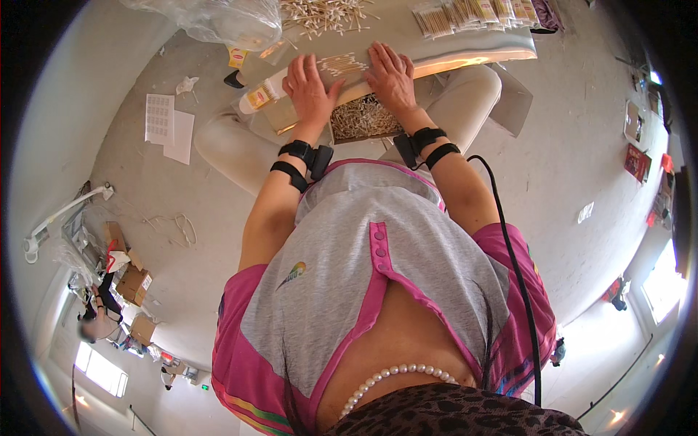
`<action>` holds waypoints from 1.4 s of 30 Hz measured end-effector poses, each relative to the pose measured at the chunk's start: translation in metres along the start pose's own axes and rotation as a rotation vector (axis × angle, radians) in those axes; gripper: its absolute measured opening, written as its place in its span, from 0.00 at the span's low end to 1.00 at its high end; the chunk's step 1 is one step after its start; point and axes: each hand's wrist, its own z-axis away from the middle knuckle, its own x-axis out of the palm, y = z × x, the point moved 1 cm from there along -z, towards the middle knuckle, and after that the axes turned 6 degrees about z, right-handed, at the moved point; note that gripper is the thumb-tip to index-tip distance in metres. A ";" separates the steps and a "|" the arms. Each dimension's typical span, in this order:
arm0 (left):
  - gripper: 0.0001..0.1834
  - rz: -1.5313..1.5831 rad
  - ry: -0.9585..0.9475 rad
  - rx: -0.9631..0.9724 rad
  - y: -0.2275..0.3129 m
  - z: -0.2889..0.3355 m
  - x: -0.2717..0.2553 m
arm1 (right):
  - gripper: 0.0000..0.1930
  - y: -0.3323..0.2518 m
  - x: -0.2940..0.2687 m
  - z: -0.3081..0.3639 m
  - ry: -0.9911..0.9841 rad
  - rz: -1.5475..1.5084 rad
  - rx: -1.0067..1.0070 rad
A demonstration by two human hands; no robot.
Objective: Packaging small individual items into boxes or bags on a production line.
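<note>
A row of cotton swabs [342,64] lies side by side on the table, between my two hands. My left hand [311,93] rests at the row's left end, fingers stretched forward and thumb held apart toward the swabs. At the right end lies my right hand [391,78], palm down with its fingers extended. Neither hand is closed around anything. Just left of my left hand is a clear packet of cotton swabs [260,96] with a yellow and white label. A loose heap of cotton swabs [327,14] spreads over the table beyond my hands.
Filled swab packets [472,16] are lined up at the table's far right. A clear plastic bag [233,22] bulges at the far left. Below the table's near edge, an open box [363,118] holds many swabs. Paper sheets [169,127] lie on the floor at left.
</note>
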 end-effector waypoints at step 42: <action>0.46 -0.100 -0.184 -0.046 -0.018 0.013 0.020 | 0.40 -0.028 0.035 -0.012 -0.089 0.062 -0.049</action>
